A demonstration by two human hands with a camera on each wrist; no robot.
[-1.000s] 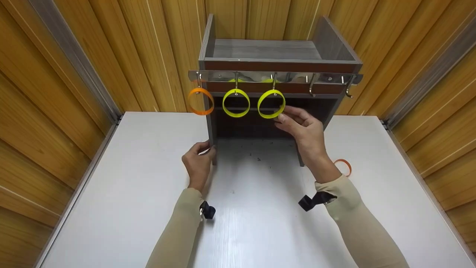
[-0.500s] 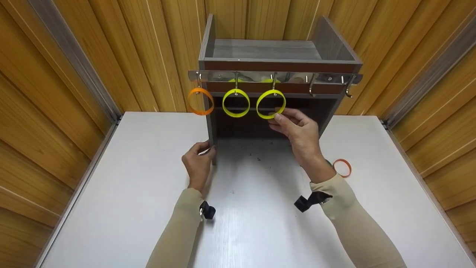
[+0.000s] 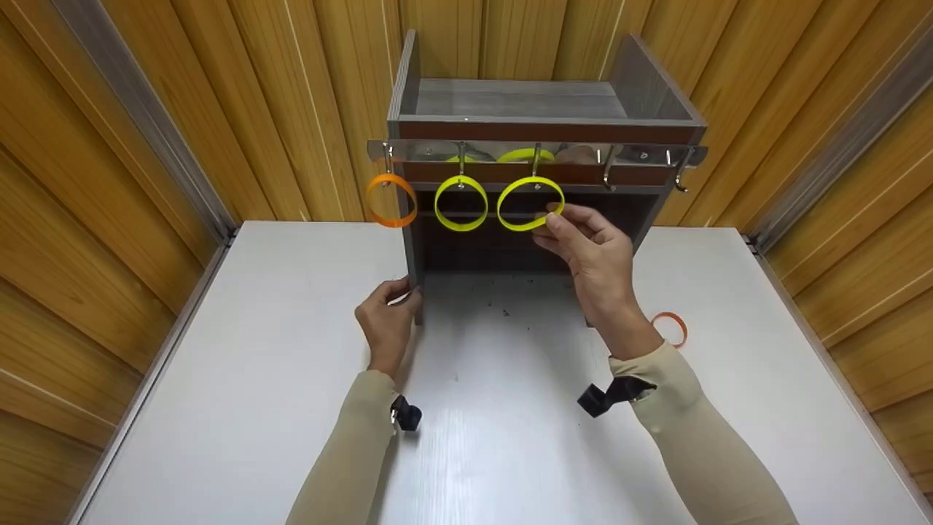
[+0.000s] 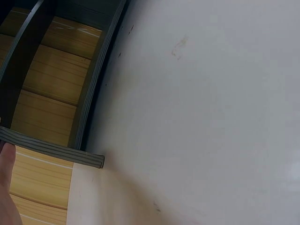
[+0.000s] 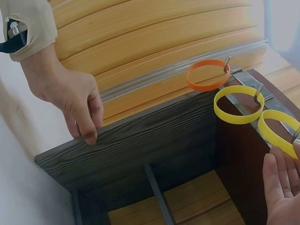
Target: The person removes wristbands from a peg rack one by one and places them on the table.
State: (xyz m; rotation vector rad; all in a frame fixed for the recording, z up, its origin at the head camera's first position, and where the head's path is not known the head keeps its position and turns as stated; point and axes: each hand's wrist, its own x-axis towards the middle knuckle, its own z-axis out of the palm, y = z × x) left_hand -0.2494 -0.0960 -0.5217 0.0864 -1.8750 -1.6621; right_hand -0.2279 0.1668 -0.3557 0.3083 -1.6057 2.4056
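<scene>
The right hand [image 3: 601,262] pinches a yellow ring [image 3: 521,227] at its lower right edge, with the thumb on the near side and fingers behind. The ring hangs just up and to the left of that hand, its top looped on the middle hook [image 3: 537,155] of a shiny metal rail [image 3: 568,152]. It looks wider than the second yellow ring [image 3: 461,229], which hangs further left of the right hand on the next hook. Beyond that, above the left hand, an orange ring [image 3: 393,224] hangs on the end hook. Two more hooks project from the rail above the right hand and to its right.

The left hand [image 3: 386,321] is well apart from the right, low down, its thumb and fingers clamped on the front edge of the left side panel [image 3: 414,255] of a grey cabinet [image 3: 521,98]. The rail runs across the cabinet's front, above both hands. A loose orange ring [image 3: 684,328] rests on the white desk [image 3: 496,437], just beside the right wrist, on its outer side. Wood-patterned walls [image 3: 291,109] stand behind the cabinet and to both sides.
</scene>
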